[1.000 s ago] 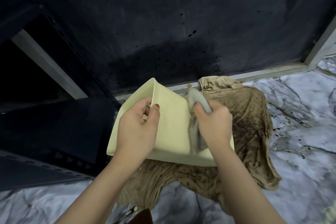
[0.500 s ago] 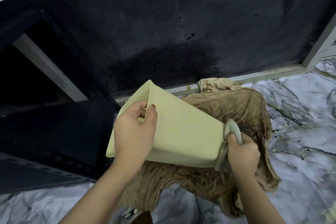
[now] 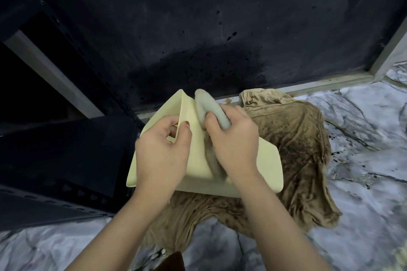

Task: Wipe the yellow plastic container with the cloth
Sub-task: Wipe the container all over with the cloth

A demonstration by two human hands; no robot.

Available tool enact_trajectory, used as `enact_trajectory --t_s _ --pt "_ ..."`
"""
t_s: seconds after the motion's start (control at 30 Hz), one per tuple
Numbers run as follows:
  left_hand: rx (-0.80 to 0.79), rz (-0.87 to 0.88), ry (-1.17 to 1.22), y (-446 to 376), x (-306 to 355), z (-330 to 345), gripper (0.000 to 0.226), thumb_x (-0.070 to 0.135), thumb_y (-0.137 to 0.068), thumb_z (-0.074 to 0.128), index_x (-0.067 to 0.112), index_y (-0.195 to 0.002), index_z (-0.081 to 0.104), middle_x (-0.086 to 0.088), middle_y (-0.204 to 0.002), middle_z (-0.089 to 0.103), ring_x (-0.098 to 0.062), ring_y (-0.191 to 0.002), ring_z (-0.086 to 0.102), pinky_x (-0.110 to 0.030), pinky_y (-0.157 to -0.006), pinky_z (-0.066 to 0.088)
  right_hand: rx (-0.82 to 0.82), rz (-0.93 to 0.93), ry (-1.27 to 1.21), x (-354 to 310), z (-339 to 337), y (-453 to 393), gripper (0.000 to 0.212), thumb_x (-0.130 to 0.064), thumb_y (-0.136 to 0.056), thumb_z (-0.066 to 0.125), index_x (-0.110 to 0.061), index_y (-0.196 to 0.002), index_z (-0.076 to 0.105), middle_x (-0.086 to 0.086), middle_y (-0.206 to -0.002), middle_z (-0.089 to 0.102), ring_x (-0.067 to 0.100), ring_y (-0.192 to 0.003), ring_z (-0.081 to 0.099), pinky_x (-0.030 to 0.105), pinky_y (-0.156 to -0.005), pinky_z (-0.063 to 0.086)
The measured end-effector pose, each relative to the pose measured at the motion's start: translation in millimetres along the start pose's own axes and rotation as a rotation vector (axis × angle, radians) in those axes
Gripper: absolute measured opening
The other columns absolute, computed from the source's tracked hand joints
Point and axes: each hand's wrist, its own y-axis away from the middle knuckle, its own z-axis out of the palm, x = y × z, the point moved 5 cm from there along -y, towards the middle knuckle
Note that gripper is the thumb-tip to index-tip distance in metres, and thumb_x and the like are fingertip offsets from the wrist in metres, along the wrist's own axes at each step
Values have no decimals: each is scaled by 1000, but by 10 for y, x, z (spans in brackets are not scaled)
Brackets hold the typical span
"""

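I am holding the container [image 3: 266, 160] tipped on its side over the brown rag [image 3: 301, 152], which is lying spread on the marble floor [image 3: 363, 182] against the foot of the dark wall [image 3: 198, 17]. My left hand [image 3: 161, 154] is pinching the container's rim, thumb on the outer face and fingers curled inside the open mouth; that grip is closed on the rim so the box is not sliding or turning while I am rubbing it. The mouth is facing left, toward the dark cabinet [image 3: 66, 149], and the long side wall is facing up to me, which is the face I am working on.

My right hand [image 3: 231, 141] is closed around the cloth [image 3: 211, 108], a pale grey wad. One end is sticking out past my fingers near the upper corner of the wall, and the other end is trailing under my palm down toward the near edge. I am pressing it flat against the yellow wall, close beside my left thumb.

I judge the rag underneath is there to catch drips and cushion the box. The wall toward the closed bottom, at the right, probably needs passes too, and the inside I cannot see from here.
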Motion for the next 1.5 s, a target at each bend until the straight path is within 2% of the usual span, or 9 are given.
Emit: enact_trajectory --t_s 0.27,0.4,0.53,0.67,0.83,1.03,1.13,1.37,1.5 --pt "-28 -18 41 7 14 -12 21 25 -85 61 41 -71 64 17 -81 67 -22 -64 58 -33 -57 46 -51 282 124 809 -248 -360 20 -25 -85 57 -8 -85 67 10 -71 60 28 -72 55 31 -64 38" --pt "22 -25 47 -3 -2 -24 21 28 -81 65 45 -68 63 31 -65 63 -3 -40 47 -11 -43 34 -20 456 159 1405 -545 -214 19 -24 -86 56 -8 -87 67 14 -75 61 33 -80 59 32 -66 40" --pt "81 -4 37 -25 -42 10 12 32 -79 67 38 -68 67 30 -58 61 1 -38 44 -10 -43 30 -13 581 149 1622 -743 -47 16 -19 -88 55 -7 -81 62 14 -70 57 31 -68 53 27 -53 35" --pt "-1 77 28 -90 -1 86 17 29 -79 67 37 -64 66 29 -61 62 -1 -42 47 -12 -44 31 -16 593 136 1507 -797 31 20 -17 -88 56 -2 -75 61 13 -65 54 21 -58 47 30 -55 35" --pt "-124 171 8 -152 37 167 12 27 -76 72 28 -65 71 14 -58 63 1 -44 49 -11 -43 29 -72 453 -13 819 -618 -186 20 -18 -84 59 0 -79 65 24 -77 65 24 -66 54 31 -61 41" --pt "-344 271 5 -97 225 239 6 16 -76 72 14 -71 76 26 -43 53 9 -41 44 -6 -45 28 -126 439 -164 102 -651 -498 25 -24 -87 57 0 -80 59 9 -69 54 18 -64 51 24 -56 41" --pt "-481 314 6 -40 313 252 5 12 -76 73 10 -75 77 23 -49 56 12 -41 44 -4 -45 29 -144 482 -187 46 -779 -508 25 -27 -85 61 -9 -68 58 4 -64 57 20 -69 57 25 -61 45" --pt "-656 356 -38 109 427 324 7 17 -76 72 15 -79 78 33 -45 54 11 -40 44 -4 -43 27 -218 417 132 -47 -1063 -362 22 -26 -76 68 -6 -86 65 9 -77 67 22 -72 63 28 -58 45" --pt "-643 354 15 198 369 242 1 26 -71 77 27 -73 77 17 -61 67 3 -45 49 -6 -48 30 -171 408 251 43 -1109 -190 30 -28 -73 67 -4 -90 64 12 -86 69 23 -74 61 24 -53 42"
